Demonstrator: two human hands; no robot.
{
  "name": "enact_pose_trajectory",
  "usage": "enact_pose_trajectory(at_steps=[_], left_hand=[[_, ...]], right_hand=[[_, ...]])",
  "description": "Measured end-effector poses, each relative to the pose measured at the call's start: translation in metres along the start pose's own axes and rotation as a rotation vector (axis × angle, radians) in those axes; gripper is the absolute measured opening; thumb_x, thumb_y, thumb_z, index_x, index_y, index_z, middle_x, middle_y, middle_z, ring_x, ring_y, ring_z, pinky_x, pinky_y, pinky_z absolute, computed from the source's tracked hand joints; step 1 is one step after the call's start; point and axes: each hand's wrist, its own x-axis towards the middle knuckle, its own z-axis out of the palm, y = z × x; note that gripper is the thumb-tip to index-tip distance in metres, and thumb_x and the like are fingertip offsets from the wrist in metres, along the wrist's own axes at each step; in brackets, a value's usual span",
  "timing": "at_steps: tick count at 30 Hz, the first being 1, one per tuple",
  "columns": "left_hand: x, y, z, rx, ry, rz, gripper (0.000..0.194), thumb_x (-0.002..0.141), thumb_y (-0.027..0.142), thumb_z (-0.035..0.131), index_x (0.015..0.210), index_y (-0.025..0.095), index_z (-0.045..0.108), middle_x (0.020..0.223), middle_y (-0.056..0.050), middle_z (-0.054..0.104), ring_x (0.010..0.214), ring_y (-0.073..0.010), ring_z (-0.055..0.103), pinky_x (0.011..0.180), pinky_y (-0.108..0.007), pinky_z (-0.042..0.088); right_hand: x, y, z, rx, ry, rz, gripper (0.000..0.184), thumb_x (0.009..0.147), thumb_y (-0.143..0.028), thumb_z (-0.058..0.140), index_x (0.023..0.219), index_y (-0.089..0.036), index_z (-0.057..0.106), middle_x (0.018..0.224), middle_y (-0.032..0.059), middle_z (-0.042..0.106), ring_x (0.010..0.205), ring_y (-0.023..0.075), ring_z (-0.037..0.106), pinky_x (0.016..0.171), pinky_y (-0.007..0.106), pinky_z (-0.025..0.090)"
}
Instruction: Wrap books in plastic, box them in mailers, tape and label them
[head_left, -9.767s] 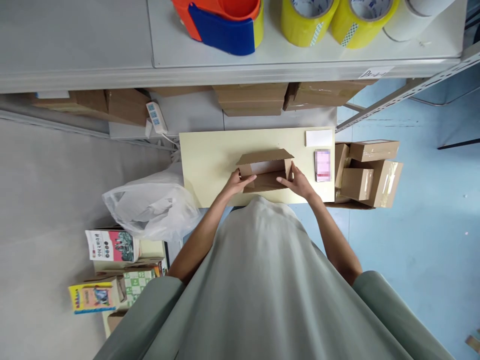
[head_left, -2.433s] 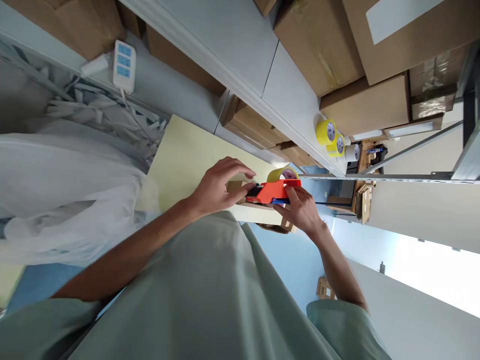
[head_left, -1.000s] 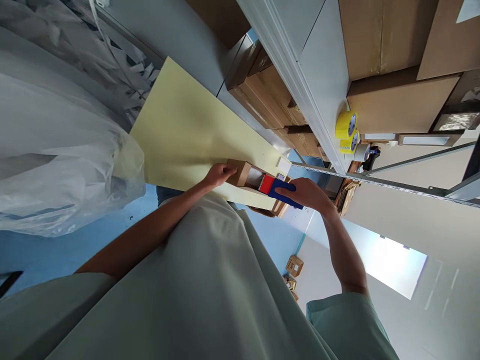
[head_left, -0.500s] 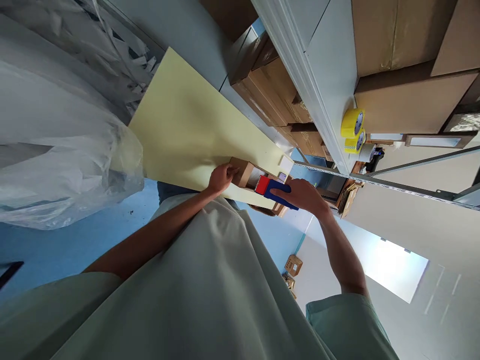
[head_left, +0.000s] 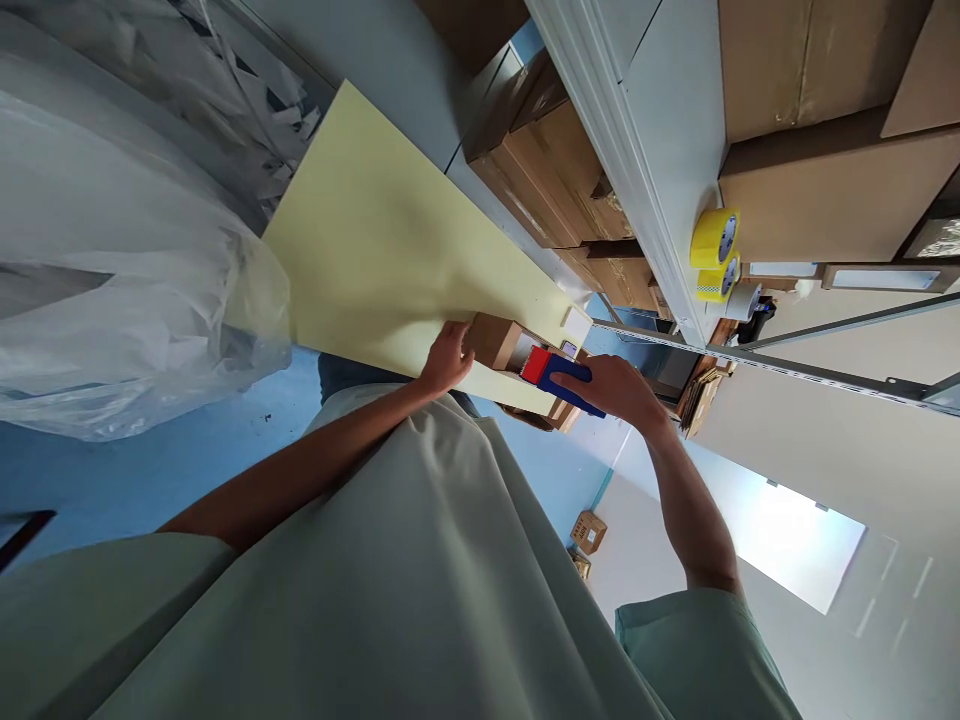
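Observation:
A small brown cardboard box [head_left: 494,341] lies on the pale yellow tabletop [head_left: 375,230], its white inner side partly showing. My left hand [head_left: 448,358] is at the box's left end, fingers stretched out and thumb apart, seemingly touching the cardboard. In my right hand [head_left: 611,388] is a blue tape dispenser [head_left: 564,375] with a red toothed front end, held over the right part of the box. The dispenser and my right hand hide some of the box. A small dark-screened device [head_left: 569,349] sits just behind the dispenser.
Yellow tape rolls [head_left: 714,238] stand on a white shelf [head_left: 660,150] with large cartons [head_left: 832,190]. More cartons [head_left: 555,170] are stacked beyond the table. A big translucent plastic bag [head_left: 135,270] bulges at the table's left end. Small boxes [head_left: 588,532] rest on the blue floor.
My left hand has gone from a pinch near the box's end to stretched fingers beside it. The tape dispenser stays over the box in my right hand. The whole view has shifted slightly.

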Motion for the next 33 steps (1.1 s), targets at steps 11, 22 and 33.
enact_pose_trajectory(at_steps=[11, 22, 33], left_hand=[[-0.015, 0.035, 0.053, -0.014, -0.191, 0.185, 0.116, 0.093, 0.052, 0.082, 0.178, 0.004, 0.020, 0.183, -0.032, 0.030, 0.170, -0.0441, 0.036, 0.136, -0.052, 0.040], [-0.017, 0.030, 0.039, 0.061, -0.061, 0.168, 0.072, 0.111, 0.037, 0.055, 0.177, 0.012, 0.037, 0.178, -0.022, 0.046, 0.164, -0.0373, 0.050, 0.132, -0.048, 0.046], [-0.046, 0.013, -0.015, 0.081, 0.081, 0.101, 0.080, 0.108, 0.044, 0.060, 0.178, 0.014, 0.034, 0.179, -0.021, 0.046, 0.162, -0.0392, 0.051, 0.131, -0.049, 0.047]], right_hand=[[0.000, 0.004, 0.009, 0.003, 0.062, -0.033, 0.065, 0.109, -0.078, 0.053, 0.098, -0.020, 0.079, 0.099, 0.0148, 0.084, 0.093, 0.0294, 0.079, 0.067, 0.032, 0.040], [0.004, 0.005, 0.005, -0.019, 0.078, -0.101, 0.071, 0.110, -0.082, 0.045, 0.090, -0.021, 0.076, 0.094, 0.0148, 0.082, 0.090, 0.0291, 0.076, 0.070, 0.033, 0.040], [0.001, -0.046, -0.023, -0.046, 0.071, -0.198, 0.066, 0.108, -0.080, 0.051, 0.107, -0.020, 0.079, 0.090, 0.0126, 0.079, 0.086, 0.0272, 0.074, 0.068, 0.032, 0.040]])
